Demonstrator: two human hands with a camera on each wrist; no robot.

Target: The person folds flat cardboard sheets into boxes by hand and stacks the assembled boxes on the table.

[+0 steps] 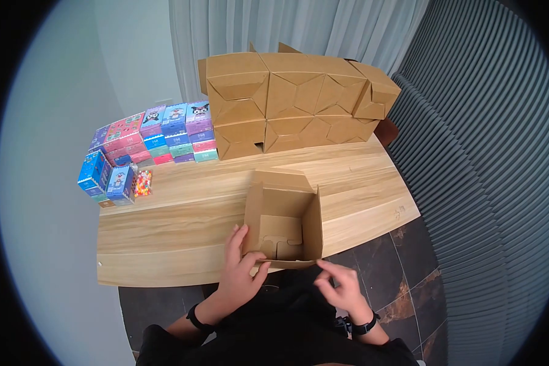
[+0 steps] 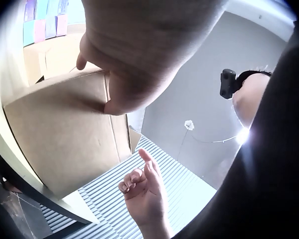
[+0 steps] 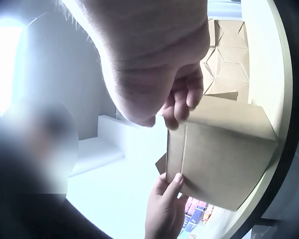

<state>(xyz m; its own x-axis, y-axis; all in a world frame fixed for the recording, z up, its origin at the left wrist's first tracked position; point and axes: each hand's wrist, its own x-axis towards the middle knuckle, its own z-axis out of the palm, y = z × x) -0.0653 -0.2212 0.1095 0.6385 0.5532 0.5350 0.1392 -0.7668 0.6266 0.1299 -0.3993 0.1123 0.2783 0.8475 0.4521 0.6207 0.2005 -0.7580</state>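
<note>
Head view now: an open cardboard box (image 1: 280, 201) is seen at the near edge of a wooden table (image 1: 171, 244), its near side gripped at 7 o'clock by the left hand (image 1: 241, 271)! The right hand (image 1: 343, 290) is spotted just beside the 5 o'clock corner, released, fingers loosely bent (whether a fingertip is touching cannot be told). Colourful small boxes (image 1: 125, 131) are stacked towards 10 o'clock, brown cartons (image 1: 299, 94) towards 12.

Left wrist: the box is shown at 9 o'clock, reached by the left hand from 12; the right hand is framed at 6.

Right wrist: the box is caught at 4 o'clock, its edge pinched by the left hand at 6.
</note>
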